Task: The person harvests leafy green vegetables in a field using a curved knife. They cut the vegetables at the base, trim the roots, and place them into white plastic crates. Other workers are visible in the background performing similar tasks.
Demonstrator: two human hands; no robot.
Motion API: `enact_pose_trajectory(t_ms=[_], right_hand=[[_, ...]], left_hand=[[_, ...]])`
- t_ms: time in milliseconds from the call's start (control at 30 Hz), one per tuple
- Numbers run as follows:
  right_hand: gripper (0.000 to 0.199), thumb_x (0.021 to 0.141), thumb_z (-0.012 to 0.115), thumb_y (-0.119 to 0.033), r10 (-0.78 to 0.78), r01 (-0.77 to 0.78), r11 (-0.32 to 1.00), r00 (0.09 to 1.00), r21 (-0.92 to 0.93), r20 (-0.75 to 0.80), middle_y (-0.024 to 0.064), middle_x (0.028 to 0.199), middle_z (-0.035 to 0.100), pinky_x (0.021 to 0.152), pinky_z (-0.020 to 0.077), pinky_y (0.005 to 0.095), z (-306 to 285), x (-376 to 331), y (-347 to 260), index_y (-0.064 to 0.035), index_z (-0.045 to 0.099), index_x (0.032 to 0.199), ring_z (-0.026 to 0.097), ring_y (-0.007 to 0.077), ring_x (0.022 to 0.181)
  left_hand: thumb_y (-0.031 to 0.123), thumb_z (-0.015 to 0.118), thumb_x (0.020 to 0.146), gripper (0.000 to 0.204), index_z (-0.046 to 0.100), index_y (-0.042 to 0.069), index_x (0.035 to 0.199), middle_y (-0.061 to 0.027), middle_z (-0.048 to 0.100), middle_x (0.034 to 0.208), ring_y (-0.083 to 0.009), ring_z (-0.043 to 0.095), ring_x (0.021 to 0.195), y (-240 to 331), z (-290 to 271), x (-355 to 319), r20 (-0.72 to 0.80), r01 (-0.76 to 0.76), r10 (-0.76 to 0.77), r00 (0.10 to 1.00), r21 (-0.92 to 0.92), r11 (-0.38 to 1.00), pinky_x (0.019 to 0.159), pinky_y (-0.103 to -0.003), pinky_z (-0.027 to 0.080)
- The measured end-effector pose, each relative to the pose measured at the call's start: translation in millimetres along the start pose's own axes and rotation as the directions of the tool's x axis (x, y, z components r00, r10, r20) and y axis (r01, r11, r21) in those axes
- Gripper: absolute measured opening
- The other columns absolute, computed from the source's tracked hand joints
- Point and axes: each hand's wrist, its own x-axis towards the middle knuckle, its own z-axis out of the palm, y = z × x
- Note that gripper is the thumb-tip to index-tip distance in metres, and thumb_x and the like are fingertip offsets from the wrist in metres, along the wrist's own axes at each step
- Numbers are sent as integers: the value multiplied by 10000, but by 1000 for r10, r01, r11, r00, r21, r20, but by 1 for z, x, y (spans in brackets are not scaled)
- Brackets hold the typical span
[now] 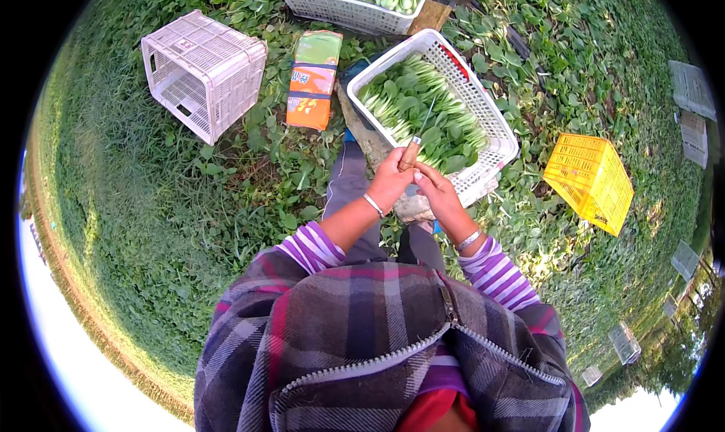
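Observation:
My left hand (390, 180) is closed around the wooden handle of a knife (410, 153), whose thin blade points up and away over the greens. Against it rests my right hand (444, 196), its fingers bent together and touching the left one; whatever they grip is hidden. Both hands are at the near edge of a white plastic crate (495, 134), which is tilted and holds rows of leafy greens with pale stems (423, 115). Each wrist wears a bracelet.
A second white crate (351, 11) full of greens stands beyond. To the left, an off-white crate (204, 62) lies on its side near an orange and green folded package (313, 81). A yellow crate (589, 179) sits at right. Low green plants cover the ground.

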Motion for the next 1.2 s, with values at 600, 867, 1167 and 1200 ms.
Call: enact_pose_trajectory(t_ms=[600,867,1167,1200], right_hand=[[357,759,632,-246,162,-348,792,912,-501,-377,225,875,615,721,448,429,-89,149,205,2,498,979,598,384,813],[347,793,628,-243,47,-131,899,978,-418,-205,184,870,613,719,455,389,11,249,168,-52,482,1043,601,326,799],[355,823,574,-259,26,-89,885,989,-458,-143,233,933,587,753,441,438,132,348,167,-11,468,1054,570,399,870],[336,829,567,-255,28,-90,904,988,-419,-152,235,954,580,757,439,441,145,358,169,-11,470,1039,566,400,878]], left_hand=[[84,638,762,443,498,47,1181,-141,518,1173,-278,512,1059,-81,-122,6,16,-45,58,998,841,538,892,-328,411],[42,609,727,415,499,11,1126,-164,540,1124,-330,492,1071,-103,-153,20,-3,-34,70,998,856,515,940,-374,390],[14,594,740,366,533,2,1101,-171,565,1080,-343,529,1021,-82,-179,32,-16,-54,110,994,792,608,895,-383,423],[13,594,740,364,534,2,1099,-172,566,1079,-344,529,1021,-83,-184,33,-14,-60,117,993,792,607,895,-385,423]])
